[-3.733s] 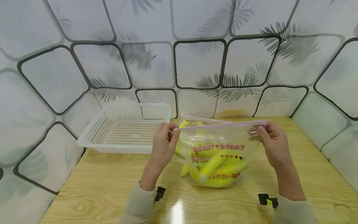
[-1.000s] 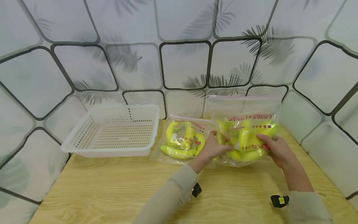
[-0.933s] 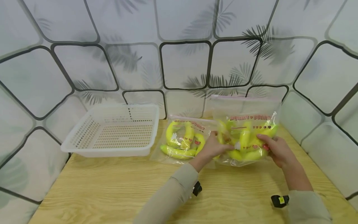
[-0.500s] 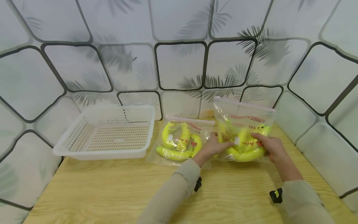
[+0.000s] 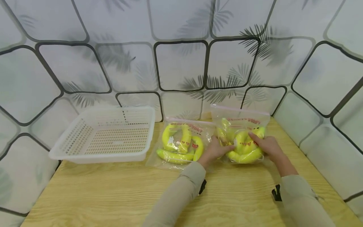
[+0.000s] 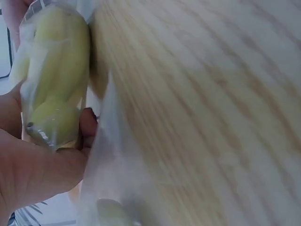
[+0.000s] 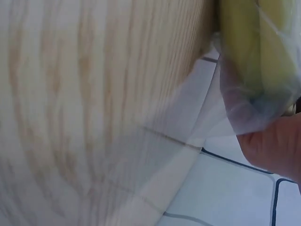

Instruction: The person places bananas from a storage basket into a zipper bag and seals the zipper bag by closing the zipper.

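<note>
A clear zip bag (image 5: 241, 115) with a pinkish zip strip and red lettering stands at the right of the table, leaning back slightly, with several yellow bananas (image 5: 245, 149) inside. My left hand (image 5: 213, 150) grips its left side, and my right hand (image 5: 268, 145) holds the right side with the thumb across the front. In the left wrist view, thumb and fingers of the left hand (image 6: 42, 169) close around the bagged bananas (image 6: 59, 70). The right wrist view has the right hand (image 7: 275, 146) at the bag's side, partly out of frame.
A second zip bag (image 5: 208, 126) of bananas lies flat just left of my left hand. Further left stands a white perforated plastic basket (image 5: 99, 157) on the wooden table (image 5: 113, 192). Patterned fabric walls (image 5: 181, 66) enclose the back and sides.
Earlier both hands held a bag up by its zip edge. Then they moved down to the sides of the right-hand bag, which has since lowered and shifted slightly left, its top edge dropping.
</note>
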Demonstrator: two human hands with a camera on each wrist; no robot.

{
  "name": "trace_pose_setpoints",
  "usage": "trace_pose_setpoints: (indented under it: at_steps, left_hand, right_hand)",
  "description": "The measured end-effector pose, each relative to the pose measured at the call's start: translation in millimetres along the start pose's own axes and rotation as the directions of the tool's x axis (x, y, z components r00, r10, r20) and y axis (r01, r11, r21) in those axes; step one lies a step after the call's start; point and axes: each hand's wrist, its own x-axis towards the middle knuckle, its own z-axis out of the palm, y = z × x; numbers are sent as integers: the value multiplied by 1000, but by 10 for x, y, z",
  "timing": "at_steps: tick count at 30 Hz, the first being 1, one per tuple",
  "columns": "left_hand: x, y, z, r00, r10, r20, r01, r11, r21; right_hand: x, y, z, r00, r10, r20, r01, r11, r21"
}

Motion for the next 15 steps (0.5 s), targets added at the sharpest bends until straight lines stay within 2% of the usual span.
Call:
trace_pose_setpoints:
  at_steps: [1,3,4,5,6,7,9,11,12,13,14,15]
  left_hand:
    - [-1,4,12,1000,-8,-22,8,1000,29]
    - [1,7,47,997,-2,-71,13,988,157]
    - [3,12,66,995,15,-95,9,969,246]
    - [7,19,86,993,47,-111,-5,936,353]
    - [15,25,108,990,88,-112,-26,884,466]
    - [25,33,126,987,128,-100,-48,818,573]
    - [49,34,156,980,193,-46,-93,650,754]
    - [74,21,164,977,213,16,-121,493,862]
    - [89,8,161,978,203,41,-128,435,891]
    - [103,-4,151,982,183,56,-126,399,908]
    - [112,-11,135,985,160,64,-121,381,917]
    - [127,-17,120,988,138,67,-115,376,919]
  right_hand:
    - [6,10,-5,1000,-12,27,13,1000,-14]
    - [19,37,-13,997,-40,70,43,998,-35]
    - [29,51,-15,995,-58,85,63,997,-48]
    - [41,65,-16,993,-78,94,84,994,-63]
    - [56,77,-12,991,-99,93,106,992,-71]
    - [74,86,0,990,-116,81,123,989,-87]
    - [100,92,18,989,-132,61,140,981,-137]
    - [123,76,58,991,-136,14,136,970,-201]
    - [131,58,82,990,-140,-17,132,965,-228]
    - [134,34,106,987,-150,-53,131,958,-254]
    - [134,3,128,982,-167,-88,137,952,-275]
    - [138,-27,154,971,-198,-132,153,944,-294]
